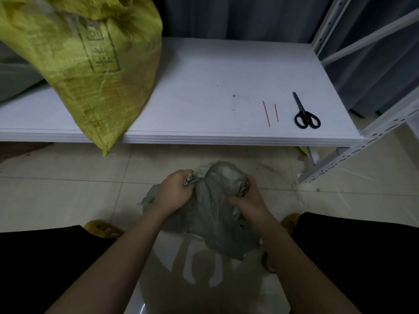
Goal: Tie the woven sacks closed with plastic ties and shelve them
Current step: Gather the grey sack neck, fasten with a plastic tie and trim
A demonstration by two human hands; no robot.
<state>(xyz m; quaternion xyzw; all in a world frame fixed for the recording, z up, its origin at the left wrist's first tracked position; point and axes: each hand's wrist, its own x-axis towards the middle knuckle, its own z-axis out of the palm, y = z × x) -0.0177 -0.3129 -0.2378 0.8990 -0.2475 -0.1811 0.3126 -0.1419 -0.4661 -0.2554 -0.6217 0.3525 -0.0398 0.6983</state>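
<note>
- Low at centre, over the tiled floor point(56, 177), I see both hands bunching the neck of a grey woven sack point(213, 214).
- Left hand point(175, 191): fingers curled round the gathered cloth on that side; fingertips are buried in the folds.
- Right hand point(246, 200): grip also closed round the bunched neck; thumb lies across the cloth, the other fingers hidden behind it.
- Sack's lower part hangs between my knees; its bottom edge is hard to make out against a shadow on the floor.
- White shelf point(215, 71) beyond: a yellow woven sack point(90, 64) leans on its left end, top cut off by the frame, one corner overhanging the edge. Printed marking unreadable.
- Two red plastic ties point(266, 114) lie side by side on the shelf, apart from the sacks; black scissors point(305, 114) just right of them.
</note>
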